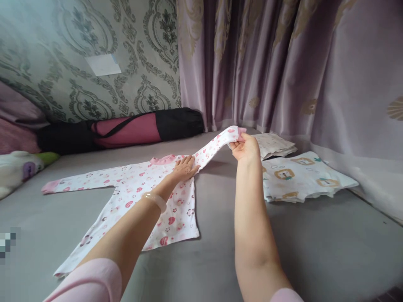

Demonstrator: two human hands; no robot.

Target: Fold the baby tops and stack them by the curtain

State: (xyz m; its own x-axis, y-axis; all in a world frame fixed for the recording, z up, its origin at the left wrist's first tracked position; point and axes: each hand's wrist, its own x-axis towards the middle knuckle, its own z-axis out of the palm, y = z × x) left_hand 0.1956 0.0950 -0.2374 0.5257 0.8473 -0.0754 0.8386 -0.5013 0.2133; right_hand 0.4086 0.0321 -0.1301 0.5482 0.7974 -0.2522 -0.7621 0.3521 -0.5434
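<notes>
A white long-sleeved child's shirt (132, 188) with pink hearts, flowers and a pink collar lies spread on the grey bed surface (217, 251). My left hand (185, 167) rests flat on its right shoulder, fingers stretched out; a pale bangle circles that wrist. My right hand (245, 147) pinches the pink cuff (242, 133) of the right sleeve (217, 146) and holds it raised off the bed. The other sleeve lies flat, pointing left, with its pink cuff (50, 187) at the far end.
Folded printed cloths (308, 174) lie right of my right arm, with another folded pale cloth (277, 144) behind them. A black and maroon roll bag (126, 129) lies along the patterned wall. At left is a white plush toy (14, 170). Purple curtains (267, 63) hang behind.
</notes>
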